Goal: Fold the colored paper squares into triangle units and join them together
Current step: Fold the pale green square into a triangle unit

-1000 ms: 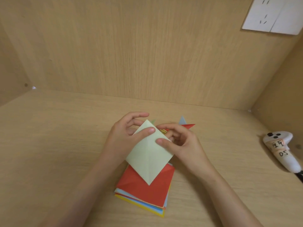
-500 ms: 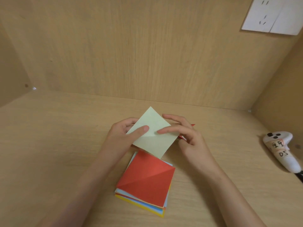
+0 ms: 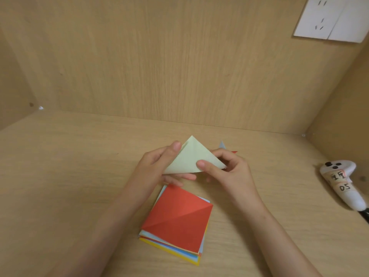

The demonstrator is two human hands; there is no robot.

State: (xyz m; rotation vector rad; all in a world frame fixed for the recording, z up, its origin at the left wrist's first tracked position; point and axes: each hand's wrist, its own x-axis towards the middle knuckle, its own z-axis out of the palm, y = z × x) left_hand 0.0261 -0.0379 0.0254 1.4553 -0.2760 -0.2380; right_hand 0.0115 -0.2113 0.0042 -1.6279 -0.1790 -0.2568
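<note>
Carefully now: left hand [image 3: 155, 168] and right hand [image 3: 229, 173] each pinch the pale green paper triangle [image 3: 191, 156]; I'd match its edges exactly before pressing the crease sharp.

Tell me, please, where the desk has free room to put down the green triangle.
The widest bare desk lies left of the left hand and the paper stack. A narrower patch lies between the right hand and the white controller. The middle is crowded: the stack, and folded units behind the green triangle.
</note>
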